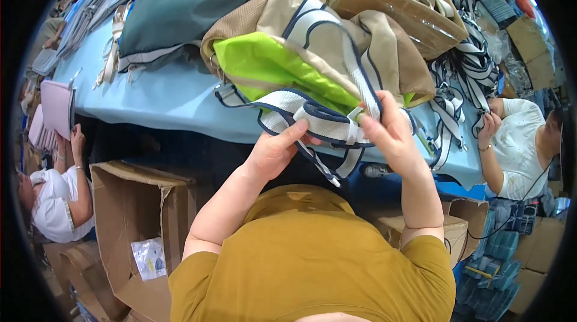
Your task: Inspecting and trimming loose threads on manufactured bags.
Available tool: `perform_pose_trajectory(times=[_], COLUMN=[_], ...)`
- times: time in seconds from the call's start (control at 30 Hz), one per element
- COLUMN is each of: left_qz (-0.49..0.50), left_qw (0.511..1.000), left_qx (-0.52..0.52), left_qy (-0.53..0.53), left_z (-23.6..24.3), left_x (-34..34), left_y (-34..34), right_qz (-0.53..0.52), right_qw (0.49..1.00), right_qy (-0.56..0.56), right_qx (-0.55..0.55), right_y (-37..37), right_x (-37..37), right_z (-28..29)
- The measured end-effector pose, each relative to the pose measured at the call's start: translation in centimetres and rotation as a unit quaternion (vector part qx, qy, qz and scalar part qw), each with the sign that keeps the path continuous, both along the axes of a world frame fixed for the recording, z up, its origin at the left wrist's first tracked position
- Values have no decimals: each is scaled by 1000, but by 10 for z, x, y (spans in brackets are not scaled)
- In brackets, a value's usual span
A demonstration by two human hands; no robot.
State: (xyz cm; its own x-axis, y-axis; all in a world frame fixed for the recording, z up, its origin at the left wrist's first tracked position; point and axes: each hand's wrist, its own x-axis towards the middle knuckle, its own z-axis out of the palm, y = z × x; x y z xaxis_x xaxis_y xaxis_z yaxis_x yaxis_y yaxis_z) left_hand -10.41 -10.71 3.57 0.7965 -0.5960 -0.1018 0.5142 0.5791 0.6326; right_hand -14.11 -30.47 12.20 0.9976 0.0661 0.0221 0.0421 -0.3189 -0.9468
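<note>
My left hand (274, 152) is closed on a folded white webbing strap (324, 124) with navy edges, its thumb lying on top. At the other end of the fold, my right hand (393, 137) pinches the same strap beside a small white band (353, 126) that wraps around it. Loops of the strap hang below and between both hands. Just beyond them lies a tan bag (276, 12) with its bright lime-green lining (270, 63) showing. The strap runs up over this bag. What sits under my right fingers is partly hidden.
A light blue table (150, 103) bears a dark green bag (192, 9), a cardboard box of cream straps (390, 9) and a heap of striped straps (475, 51). An open carton (135, 220) stands at my left. People work at both sides, one holding a pink item (58, 107).
</note>
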Motion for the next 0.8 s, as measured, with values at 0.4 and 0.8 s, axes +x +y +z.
perform_pose_trajectory(times=[0.4,0.8], left_qz=[30,-7], left_qw=[1000,996], left_qx=[0,90], left_qy=[-4,17], left_z=[-23,-33], left_x=[-32,-13], left_y=[3,7], right_qz=[245,98], right_qw=[940,936], right_qy=[-183,-200], right_qx=[-150,-271], right_y=[-8,26], right_x=[-21,18], right_z=[36,-67])
